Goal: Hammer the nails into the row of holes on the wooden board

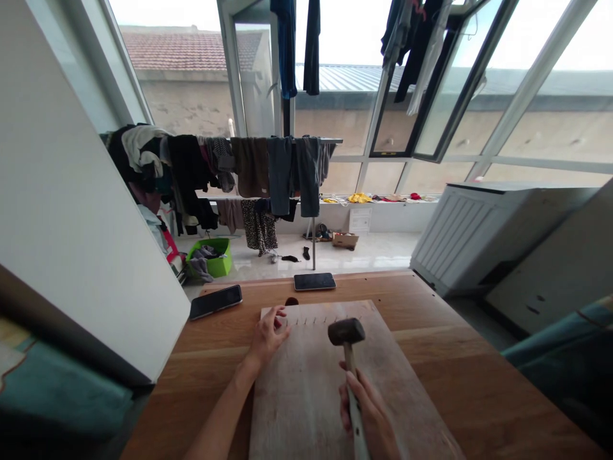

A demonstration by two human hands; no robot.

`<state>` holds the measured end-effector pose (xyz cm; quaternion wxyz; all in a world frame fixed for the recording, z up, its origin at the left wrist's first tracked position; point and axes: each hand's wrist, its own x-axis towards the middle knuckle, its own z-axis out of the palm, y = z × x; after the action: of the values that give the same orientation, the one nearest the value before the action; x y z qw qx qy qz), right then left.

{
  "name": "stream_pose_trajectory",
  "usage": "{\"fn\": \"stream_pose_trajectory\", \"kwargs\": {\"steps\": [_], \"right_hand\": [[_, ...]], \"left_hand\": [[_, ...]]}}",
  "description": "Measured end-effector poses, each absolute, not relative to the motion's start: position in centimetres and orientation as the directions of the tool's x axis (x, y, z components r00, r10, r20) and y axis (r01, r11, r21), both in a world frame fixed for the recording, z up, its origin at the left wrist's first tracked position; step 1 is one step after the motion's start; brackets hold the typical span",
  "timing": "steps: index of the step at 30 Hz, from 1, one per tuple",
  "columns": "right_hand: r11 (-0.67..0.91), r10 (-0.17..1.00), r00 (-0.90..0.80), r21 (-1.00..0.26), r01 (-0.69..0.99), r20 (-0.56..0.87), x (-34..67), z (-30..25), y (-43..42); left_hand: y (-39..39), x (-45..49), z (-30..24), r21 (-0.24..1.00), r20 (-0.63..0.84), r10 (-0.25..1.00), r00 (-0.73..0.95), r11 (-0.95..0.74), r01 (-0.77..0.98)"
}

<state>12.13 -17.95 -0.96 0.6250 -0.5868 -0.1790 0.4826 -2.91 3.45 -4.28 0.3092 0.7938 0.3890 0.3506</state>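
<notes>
A pale wooden board (306, 383) lies on the brown wooden table (454, 364). A row of several small nails (318, 320) stands along its far edge. My right hand (366, 415) is wrapped round the handle of a mallet, whose dark head (346, 331) hovers just above the board behind the nails. My left hand (269, 331) rests on the board's far left corner, fingers pinched together by the leftmost nail; what they hold is too small to make out. A small dark round object (291, 301) lies just beyond the board.
Two dark phones lie on the table, one at the far left (215, 301), one at the far edge (315, 281). Beyond stand a laundry rack with clothes (268, 169), a green basket (211, 257), a white radiator cover (483, 230) and a white wall panel (71, 223).
</notes>
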Motion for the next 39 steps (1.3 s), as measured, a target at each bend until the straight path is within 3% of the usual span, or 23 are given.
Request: {"fn": "stream_pose_trajectory", "kwargs": {"steps": [4, 7, 9, 11, 13, 15, 18, 22, 25, 29, 32, 39], "right_hand": [[-0.114, 0.776, 0.46, -0.813, -0.571, -0.432, 12.3, -2.2, -20.0], [-0.126, 0.839, 0.421, -0.876, -0.465, -0.344, 12.2, -3.1, -20.8], [-0.169, 0.87, 0.422, -0.959, -0.229, -0.254, 13.2, -3.7, -21.8], [-0.191, 0.882, 0.46, -0.97, 0.15, -0.103, 15.5, -4.3, -23.1], [-0.201, 0.841, 0.515, -0.789, 0.58, 0.165, 18.9, -5.1, -24.6], [-0.274, 0.711, 0.496, -0.453, 0.848, 0.498, 22.5, -6.1, -25.9], [-0.231, 0.739, 0.393, -0.342, 0.911, 0.547, 25.8, -7.9, -27.1], [-0.055, 0.864, 0.088, -0.08, 0.995, 0.496, 26.4, -9.6, -27.7], [0.01, 0.892, 0.051, -0.132, 0.991, 0.449, 25.5, -9.6, -27.6], [-0.013, 0.906, 0.14, -0.305, 0.952, 0.4, 21.9, -9.0, -26.0], [-0.004, 0.907, 0.157, -0.367, 0.93, 0.39, 17.4, -8.4, -24.0], [0.313, 0.911, -0.156, -0.392, 0.865, 0.382, 9.9, -6.1, -21.4]], "left_hand": [[3.5, -2.7, -4.3, 0.769, 0.322, 0.837, 0.443, -0.504, 0.394], [3.1, -2.8, -3.8, 0.746, 0.386, 0.82, 0.423, -0.547, 0.38], [2.2, -3.8, -3.2, 0.691, 0.454, 0.799, 0.396, -0.595, 0.409], [0.5, -5.7, -2.7, 0.629, 0.5, 0.784, 0.368, -0.621, 0.467], [-2.1, -8.4, -2.6, 0.597, 0.491, 0.796, 0.354, -0.603, 0.529], [-5.4, -11.0, -3.2, 0.59, 0.432, 0.835, 0.34, -0.547, 0.594], [-10.8, -13.0, -4.9, 0.625, 0.386, 0.887, 0.254, -0.453, 0.636], [-15.3, -12.4, -6.6, 0.641, 0.402, 0.898, 0.178, -0.415, 0.645], [-15.6, -13.0, -6.4, 0.633, 0.387, 0.913, 0.133, -0.367, 0.681], [-13.7, -17.9, -5.2, 0.598, 0.375, 0.923, 0.092, -0.316, 0.737], [-12.0, -23.0, -4.0, 0.576, 0.378, 0.926, -0.01, -0.227, 0.785], [-9.8, -31.5, -1.1, 0.6, 0.25, 0.935, -0.252, 0.055, 0.798]]}}
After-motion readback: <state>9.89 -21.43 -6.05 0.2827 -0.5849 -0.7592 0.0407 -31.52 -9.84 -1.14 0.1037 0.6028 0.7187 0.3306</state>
